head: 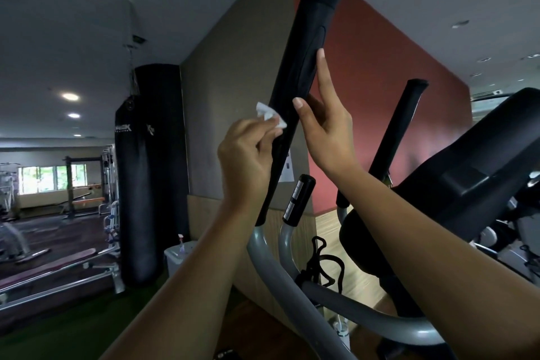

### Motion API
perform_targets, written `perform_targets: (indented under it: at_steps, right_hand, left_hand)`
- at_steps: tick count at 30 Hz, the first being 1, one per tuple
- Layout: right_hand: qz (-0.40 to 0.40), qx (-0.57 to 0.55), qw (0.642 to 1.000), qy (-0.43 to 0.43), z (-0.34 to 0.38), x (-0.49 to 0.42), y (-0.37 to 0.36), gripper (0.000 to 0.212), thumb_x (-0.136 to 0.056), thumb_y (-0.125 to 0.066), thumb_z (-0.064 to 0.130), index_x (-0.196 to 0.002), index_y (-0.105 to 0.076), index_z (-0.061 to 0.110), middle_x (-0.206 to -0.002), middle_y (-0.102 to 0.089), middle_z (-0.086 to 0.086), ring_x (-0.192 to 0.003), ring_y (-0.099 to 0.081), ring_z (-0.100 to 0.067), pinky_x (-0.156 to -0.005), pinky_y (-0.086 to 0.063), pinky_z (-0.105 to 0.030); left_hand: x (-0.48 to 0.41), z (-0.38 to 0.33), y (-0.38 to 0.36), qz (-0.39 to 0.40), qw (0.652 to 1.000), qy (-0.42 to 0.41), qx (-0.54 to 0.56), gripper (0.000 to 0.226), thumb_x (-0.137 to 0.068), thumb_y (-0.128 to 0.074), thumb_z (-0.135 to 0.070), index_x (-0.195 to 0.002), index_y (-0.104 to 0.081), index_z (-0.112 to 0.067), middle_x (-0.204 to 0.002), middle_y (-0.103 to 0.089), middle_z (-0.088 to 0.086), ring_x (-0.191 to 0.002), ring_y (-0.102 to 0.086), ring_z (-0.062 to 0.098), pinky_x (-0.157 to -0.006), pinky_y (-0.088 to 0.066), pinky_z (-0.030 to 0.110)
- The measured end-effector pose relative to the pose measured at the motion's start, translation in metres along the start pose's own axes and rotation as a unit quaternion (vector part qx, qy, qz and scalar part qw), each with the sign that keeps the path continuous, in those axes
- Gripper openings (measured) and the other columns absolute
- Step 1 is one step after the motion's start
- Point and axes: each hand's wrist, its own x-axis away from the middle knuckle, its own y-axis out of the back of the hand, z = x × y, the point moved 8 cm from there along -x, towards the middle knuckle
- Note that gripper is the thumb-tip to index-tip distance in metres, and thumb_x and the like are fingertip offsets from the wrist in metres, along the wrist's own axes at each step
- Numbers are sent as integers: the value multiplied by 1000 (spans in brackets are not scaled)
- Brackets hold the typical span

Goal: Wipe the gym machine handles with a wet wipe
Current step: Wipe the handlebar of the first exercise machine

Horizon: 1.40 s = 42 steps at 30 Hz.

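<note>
A long black padded handle (304, 47) of the grey-framed gym machine rises tilted in front of me. My left hand (248, 155) pinches a small crumpled white wet wipe (270, 114) against the handle's left side, about midway up. My right hand (324, 126) rests on the handle's right side with its fingers straight, thumb at the front and forefinger pointing up along the padding. A second black handle (397, 131) stands further right, untouched. A short black grip with silver sensor plates (298, 199) sits lower between them.
The machine's black console (479, 172) juts in from the right. Grey curved frame tubes (280, 280) run below my arms. A black punching bag (146, 184) hangs at left beside a small white bin (178, 254) with a spray bottle. Further gym equipment fills the far left.
</note>
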Motion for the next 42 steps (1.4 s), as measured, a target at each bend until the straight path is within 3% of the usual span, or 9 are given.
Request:
perform_targets:
  at_steps: [3,10,15,19,23,32,35,39,42]
  right_hand:
    - [5,0,1000,-7,-1,3,-2,67,-97,-50,20,-152,-13,32,-158,-27,7,-144,-33,-17,-116,-34,-32]
    - [-1,-19,1000,-16,-7,5,-8,72,-96,-53,19,-152,-10,32,-157,-30,4,-142,-36,-19,-116,-33,-40]
    - [-2,-10,1000,-15,-7,9,-9,72,-96,-53,18,-152,-10,34,-158,-28,4,-145,-29,-20,-118,-30,-41]
    - [-6,-8,1000,-15,-9,12,-11,71,-97,-53,23,-151,-11,36,-158,-30,1,-146,-29,-21,-118,-30,-42]
    - [-21,-2,999,-26,-11,16,-13,70,-96,-53,21,-150,-13,38,-155,-36,-3,-145,-30,-21,-115,-35,-34]
    - [-32,16,999,-19,-3,23,-9,65,-97,-53,16,-151,-20,31,-156,-32,1,-142,-37,-21,-112,-38,-25]
    - [-30,24,999,-20,-4,21,-8,67,-96,-54,17,-151,-19,31,-156,-34,-1,-142,-37,-22,-112,-39,-30]
    - [-20,30,999,-16,-6,25,-9,69,-95,-56,17,-151,-19,34,-158,-28,7,-145,-31,-22,-112,-39,-44]
    - [-13,20,999,-24,-8,31,-12,71,-94,-57,15,-150,-19,36,-158,-28,7,-145,-30,-22,-110,-42,-43]
  left_hand:
    - [16,6,5,17,1000,7,-9,18,-80,-72,-1,-97,-73,-6,-93,-71,9,-90,-67,16,-84,-50,16]
    - [-13,6,0,-10,998,12,57,19,-86,-67,-8,-104,-70,-4,-96,-72,8,-89,-68,15,-80,-57,37]
    - [16,20,6,19,999,33,25,21,-84,-69,-6,-104,-71,-7,-94,-72,6,-85,-68,11,-78,-55,23]
    - [-14,18,10,-36,997,55,40,16,-84,-69,-10,-100,-72,-9,-91,-73,2,-83,-67,5,-79,-53,19]
    - [-35,13,-2,-16,997,50,63,16,-85,-67,-11,-100,-73,-8,-95,-73,1,-90,-64,2,-82,-49,12]
    - [-13,19,10,-6,997,49,57,14,-84,-69,-15,-97,-74,-12,-94,-73,2,-88,-67,8,-81,-54,26]
    - [-17,10,3,-16,997,46,55,16,-83,-70,-14,-98,-73,-11,-92,-72,4,-85,-65,8,-79,-51,19]
    - [29,27,2,15,997,66,26,20,-85,-66,-8,-104,-71,-12,-94,-67,6,-85,-65,15,-77,-53,27]
    - [55,30,7,33,997,66,16,24,-83,-67,0,-105,-71,-9,-94,-66,8,-87,-65,15,-83,-48,12]
